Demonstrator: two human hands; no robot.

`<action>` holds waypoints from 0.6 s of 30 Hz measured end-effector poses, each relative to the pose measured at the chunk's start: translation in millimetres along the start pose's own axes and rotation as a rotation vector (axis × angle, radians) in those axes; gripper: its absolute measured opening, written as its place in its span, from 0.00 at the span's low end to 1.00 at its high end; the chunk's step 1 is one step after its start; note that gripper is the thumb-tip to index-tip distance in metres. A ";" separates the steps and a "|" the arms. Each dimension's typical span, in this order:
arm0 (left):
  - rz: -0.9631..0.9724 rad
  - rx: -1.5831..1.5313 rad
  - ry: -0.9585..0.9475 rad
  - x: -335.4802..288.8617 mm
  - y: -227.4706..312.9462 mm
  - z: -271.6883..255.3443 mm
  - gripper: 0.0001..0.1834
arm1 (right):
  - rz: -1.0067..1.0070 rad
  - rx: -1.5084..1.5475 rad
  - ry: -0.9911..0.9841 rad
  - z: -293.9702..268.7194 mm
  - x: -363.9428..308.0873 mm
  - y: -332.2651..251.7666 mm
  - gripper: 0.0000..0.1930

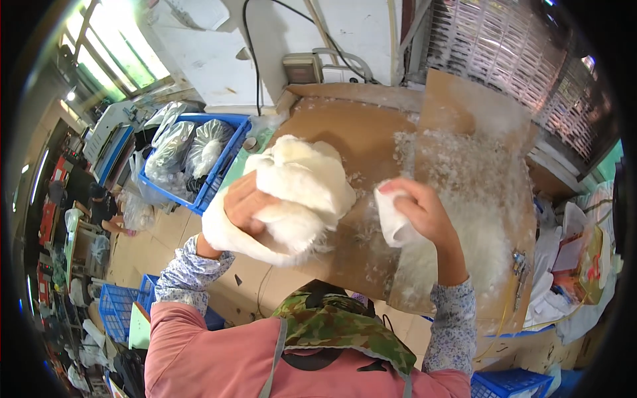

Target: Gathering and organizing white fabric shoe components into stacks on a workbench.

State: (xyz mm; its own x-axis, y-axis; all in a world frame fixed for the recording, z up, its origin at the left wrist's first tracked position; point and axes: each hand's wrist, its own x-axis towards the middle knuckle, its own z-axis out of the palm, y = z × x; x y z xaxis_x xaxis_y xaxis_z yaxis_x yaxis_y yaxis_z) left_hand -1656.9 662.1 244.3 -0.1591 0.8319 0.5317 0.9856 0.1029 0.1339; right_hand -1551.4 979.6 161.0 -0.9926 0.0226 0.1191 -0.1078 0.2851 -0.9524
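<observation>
A bulky bundle of white furry plush fabric (305,176) is held up over the near left side of the cardboard-covered table (358,123). My left hand (247,204) is closed on it, with the fingers bent into a fold and partly hidden by it. To the right, my right hand (424,209) pinches a smaller white piece of soft cloth (393,222), which hangs apart from the bundle. Whether this piece is fabric or plush I cannot tell. Loose white fluff (458,252) lies thickly on the cardboard around and beyond my right hand.
On the left stands a blue crate (219,162) with clear bags of white and dark things. A small metal tool (519,262) lies at the table's right edge. Beyond is a slatted window (497,53). A person (105,209) sits far left, near blue baskets (119,305).
</observation>
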 end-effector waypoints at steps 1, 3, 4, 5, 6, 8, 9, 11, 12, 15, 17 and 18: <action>-0.013 0.007 -0.001 -6.0 1.4 2.1 0.20 | -0.030 0.045 -0.040 5.9 10.1 -13.8 0.19; 0.034 -0.076 -0.138 -18.0 3.5 3.7 0.22 | -0.179 0.031 -0.122 23.6 30.4 -48.2 0.20; 0.084 -0.091 -0.157 -9.8 12.1 4.3 0.22 | -0.318 0.004 -0.182 32.1 35.2 -56.0 0.22; 0.079 -0.106 -0.157 -8.5 11.4 11.8 0.22 | -0.303 0.003 -0.184 42.9 37.4 -56.7 0.22; 0.181 -0.121 -0.139 -6.6 8.5 17.6 0.21 | -0.297 -0.089 -0.352 51.9 42.8 -57.1 0.23; 0.289 -0.171 -0.146 -11.1 3.1 22.5 0.20 | -0.203 -0.194 -0.626 60.1 46.8 -64.8 0.23; 0.343 -0.135 -0.119 -20.7 -5.2 28.9 0.19 | -0.204 -0.203 -0.640 63.1 50.4 -62.6 0.23; 0.289 -0.139 -0.046 -27.9 -11.6 27.9 0.18 | -0.163 -0.169 -0.602 60.5 54.7 -52.0 0.21; 0.278 -0.143 -0.034 -30.7 -17.6 18.9 0.18 | -0.154 -0.175 -0.616 55.1 56.6 -49.2 0.21; 0.127 -0.296 -0.091 -45.2 -48.9 -8.5 0.18 | 0.067 -0.176 -0.445 23.5 66.9 -41.0 0.19; -0.018 -0.283 0.062 -63.7 -77.1 -17.3 0.18 | 0.125 -0.117 -0.390 7.2 88.2 -23.8 0.18; -0.087 -0.274 0.134 -72.3 -91.1 -23.2 0.18 | 0.123 -0.159 -0.298 0.0 107.6 -14.9 0.16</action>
State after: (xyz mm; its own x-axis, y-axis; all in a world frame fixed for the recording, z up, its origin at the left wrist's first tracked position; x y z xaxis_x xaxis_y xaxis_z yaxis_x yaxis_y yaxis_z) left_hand -1736.5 579.9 213.1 -0.2665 0.7450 0.6115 0.9187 0.0046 0.3948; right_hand -1656.6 977.7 187.9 -0.9727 -0.2079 -0.1037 0.0007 0.4437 -0.8962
